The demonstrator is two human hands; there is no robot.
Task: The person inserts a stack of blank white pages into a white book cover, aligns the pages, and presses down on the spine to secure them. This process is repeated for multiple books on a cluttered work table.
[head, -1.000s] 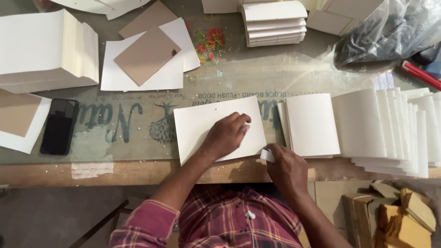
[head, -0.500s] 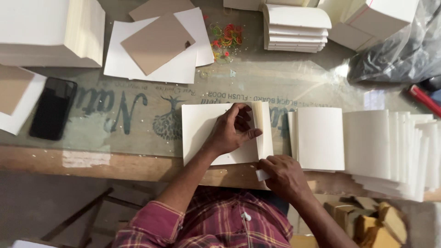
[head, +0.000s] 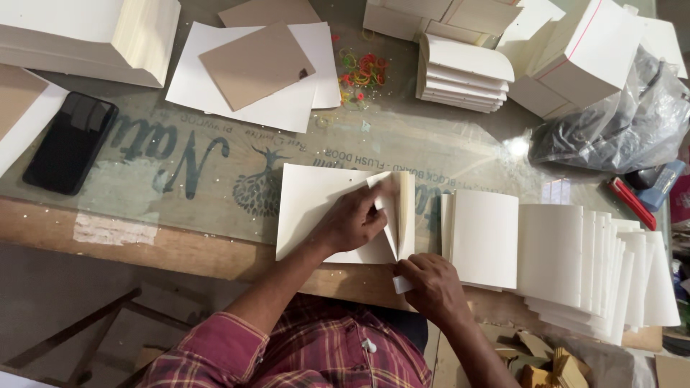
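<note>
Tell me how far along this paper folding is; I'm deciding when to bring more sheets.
Done: a fanned row of folded sections lies right of the work, with another folded stack at the table's back. In hand: the left hand presses a cream sheet bundle while lifting its right edge over; the right hand pinches the near corner. Left: a thick flat paper stack far left looks unfolded.

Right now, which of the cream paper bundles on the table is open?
The bundle under the left hand, the folded sheets: their right-hand leaves stand lifted. The fanned row to its right and the stack behind lie closed.
</note>
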